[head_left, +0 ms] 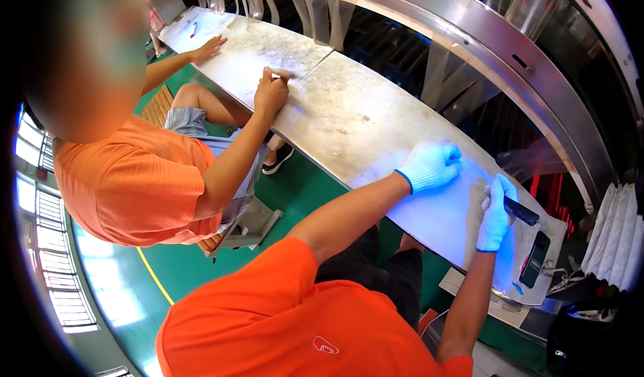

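My right hand point(495, 224), in a white knit glove with a blue cuff, is closed around a black torch point(522, 211). A blue glow lies over both gloves and the tabletop near them. My left hand point(431, 167), gloved the same way, rests on the pale, stained worktable point(382, 125) with its fingers curled together. What those fingers hold, if anything, is too small to make out. A black phone point(534, 259) lies on the table's right end, close to my right hand.
At my left sits a co-worker in an orange shirt point(134, 192), both bare hands at the table. A pen point(194, 29) lies at the far left end. Behind the table runs a metal-framed machine point(429, 5) with clear strip curtains point(443, 75). White folded cloth point(614, 233) hangs at right.
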`<state>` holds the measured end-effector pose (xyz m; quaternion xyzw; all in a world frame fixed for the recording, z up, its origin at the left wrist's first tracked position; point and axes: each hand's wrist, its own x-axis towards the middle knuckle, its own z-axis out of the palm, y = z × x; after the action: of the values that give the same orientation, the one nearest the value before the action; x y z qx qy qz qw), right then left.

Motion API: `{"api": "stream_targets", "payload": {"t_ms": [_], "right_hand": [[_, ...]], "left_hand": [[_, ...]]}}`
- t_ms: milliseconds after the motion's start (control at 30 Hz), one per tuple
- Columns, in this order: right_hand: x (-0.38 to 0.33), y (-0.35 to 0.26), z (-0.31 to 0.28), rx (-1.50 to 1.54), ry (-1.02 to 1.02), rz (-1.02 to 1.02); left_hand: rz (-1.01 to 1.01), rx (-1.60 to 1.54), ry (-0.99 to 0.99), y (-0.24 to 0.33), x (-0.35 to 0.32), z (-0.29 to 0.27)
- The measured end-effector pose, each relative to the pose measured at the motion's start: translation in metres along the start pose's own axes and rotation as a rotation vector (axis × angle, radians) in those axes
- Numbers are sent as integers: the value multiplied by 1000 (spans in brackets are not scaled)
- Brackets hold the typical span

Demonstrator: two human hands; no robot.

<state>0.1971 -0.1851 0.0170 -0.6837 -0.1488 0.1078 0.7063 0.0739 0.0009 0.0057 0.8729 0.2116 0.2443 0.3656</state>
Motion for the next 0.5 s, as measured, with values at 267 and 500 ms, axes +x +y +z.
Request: {"api": "stream_targets", "payload": {"t_ms": [267,500], "right_hand": [[-24,60,3,-524,-214,-159],[-15,76,-137,-486,-121,-78]], "left_hand": [[-43,-93,-121,0,-24,2],[44,-156,-167,34,-35,83]]}}
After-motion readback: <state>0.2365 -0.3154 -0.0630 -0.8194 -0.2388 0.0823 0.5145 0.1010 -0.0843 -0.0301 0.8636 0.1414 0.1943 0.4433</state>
